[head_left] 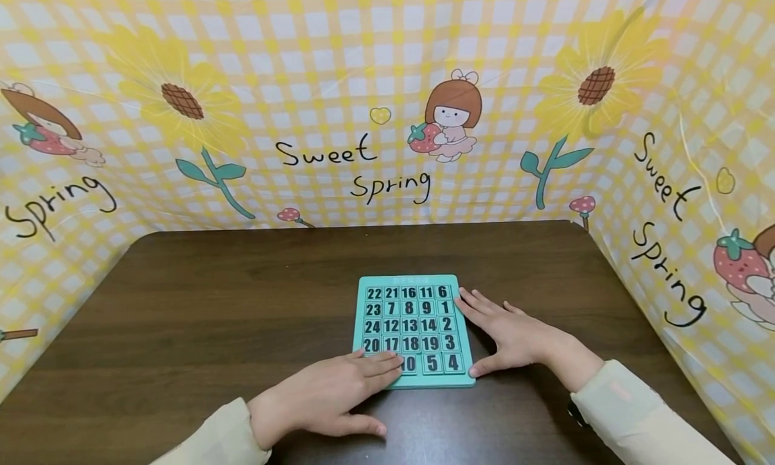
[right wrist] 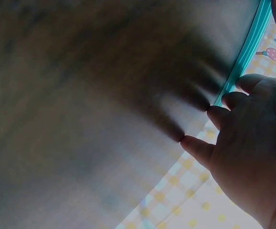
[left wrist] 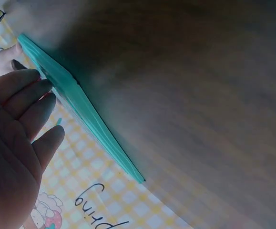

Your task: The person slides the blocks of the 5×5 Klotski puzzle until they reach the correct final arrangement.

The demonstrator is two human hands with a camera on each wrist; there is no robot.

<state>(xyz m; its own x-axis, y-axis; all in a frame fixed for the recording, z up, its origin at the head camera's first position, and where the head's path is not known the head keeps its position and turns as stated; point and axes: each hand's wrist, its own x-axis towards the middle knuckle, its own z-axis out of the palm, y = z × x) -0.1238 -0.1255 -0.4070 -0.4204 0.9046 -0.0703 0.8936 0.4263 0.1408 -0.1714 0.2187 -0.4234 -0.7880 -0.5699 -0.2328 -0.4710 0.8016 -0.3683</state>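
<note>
A teal sliding number puzzle (head_left: 418,382) with black numerals lies flat on the brown table. My left hand (head_left: 339,391) reaches over its lower left corner, fingers nearly straight on the bottom row beside the 10 and hiding the tiles there; the thumb points right, off the board. Along the right edge my right hand (head_left: 514,334) is spread, fingertips at the upper side and thumb at the lower right corner. From low down, the left wrist view shows the puzzle's side (left wrist: 85,102) by the left fingertips, and in the right wrist view the fingers (right wrist: 219,117) line its edge (right wrist: 245,57).
The dark wood table (head_left: 212,303) extends to both sides of the puzzle and behind it. A yellow checked cloth (head_left: 327,68) with flowers and lettering hangs at the back and along both sides.
</note>
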